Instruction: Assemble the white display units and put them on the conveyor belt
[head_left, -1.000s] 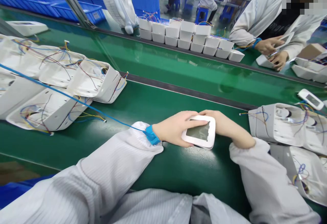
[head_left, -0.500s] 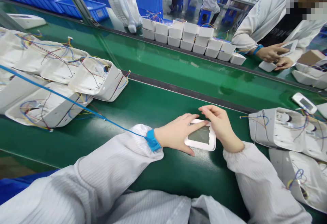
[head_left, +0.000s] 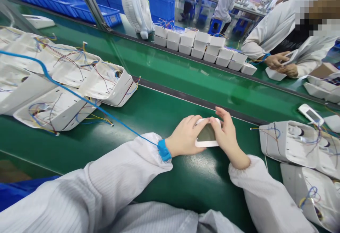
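Note:
A small white frame with a grey screen (head_left: 206, 136) is held between my two hands over the green table. My left hand (head_left: 186, 135) grips its left side, the thumb lying along the upper part of the screen. On the other side my right hand (head_left: 226, 133) closes on the right edge, with its thumb at the top near the left thumb. The far fingers are partly hidden behind the frame. A blue band (head_left: 164, 150) with a blue cord circles my left wrist.
White housings with loose wires lie at left (head_left: 106, 80) and right (head_left: 292, 142). Past the dark rail (head_left: 180, 94) stand a row of white boxes (head_left: 198, 53) and a fan (head_left: 135, 7). Across the line, a co-worker's hands (head_left: 281, 62) hold a white part.
The screen piece is tilted differently, and both hands now wrap its sides. My left fingers have left its face; my right hand has closed onto it. The camera view has shifted slightly.

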A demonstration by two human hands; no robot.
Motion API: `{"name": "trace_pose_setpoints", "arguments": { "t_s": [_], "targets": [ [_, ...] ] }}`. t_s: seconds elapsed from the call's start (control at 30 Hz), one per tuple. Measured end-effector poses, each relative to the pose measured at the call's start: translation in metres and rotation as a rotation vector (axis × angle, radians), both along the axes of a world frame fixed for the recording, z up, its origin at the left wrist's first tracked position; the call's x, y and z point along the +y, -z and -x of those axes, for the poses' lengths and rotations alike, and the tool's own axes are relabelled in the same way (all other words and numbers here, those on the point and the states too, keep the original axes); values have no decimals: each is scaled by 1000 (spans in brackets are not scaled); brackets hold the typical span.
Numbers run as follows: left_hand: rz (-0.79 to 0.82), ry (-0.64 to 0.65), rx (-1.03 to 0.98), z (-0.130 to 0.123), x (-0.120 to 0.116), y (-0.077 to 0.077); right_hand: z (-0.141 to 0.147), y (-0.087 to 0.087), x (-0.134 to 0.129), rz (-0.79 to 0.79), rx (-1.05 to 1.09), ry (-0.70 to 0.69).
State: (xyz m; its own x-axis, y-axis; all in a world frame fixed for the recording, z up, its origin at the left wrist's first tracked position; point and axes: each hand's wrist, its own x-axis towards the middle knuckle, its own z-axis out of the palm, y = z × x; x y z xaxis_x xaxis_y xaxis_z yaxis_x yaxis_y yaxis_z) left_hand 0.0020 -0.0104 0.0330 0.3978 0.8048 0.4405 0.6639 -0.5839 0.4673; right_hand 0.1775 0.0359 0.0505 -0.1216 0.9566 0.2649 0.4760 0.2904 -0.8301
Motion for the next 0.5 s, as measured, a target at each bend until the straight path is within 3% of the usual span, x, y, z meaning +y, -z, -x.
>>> {"name": "trace_pose_setpoints", "arguments": {
  "t_s": [0.13, 0.23, 0.37, 0.5],
  "targets": [
    [-87, 9, 31, 4, 3, -2, -2, 6, 3, 148, -51, -22],
    [-109, 75, -76, 10, 6, -7, -6, 7, 2, 9, 9, -46],
    [143, 5, -350, 19, 12, -12, -9, 8, -2, -191, 50, -130],
    [216, -20, -362, 20, 13, -13, -10, 11, -4, -237, 87, -134]
  ]
}}
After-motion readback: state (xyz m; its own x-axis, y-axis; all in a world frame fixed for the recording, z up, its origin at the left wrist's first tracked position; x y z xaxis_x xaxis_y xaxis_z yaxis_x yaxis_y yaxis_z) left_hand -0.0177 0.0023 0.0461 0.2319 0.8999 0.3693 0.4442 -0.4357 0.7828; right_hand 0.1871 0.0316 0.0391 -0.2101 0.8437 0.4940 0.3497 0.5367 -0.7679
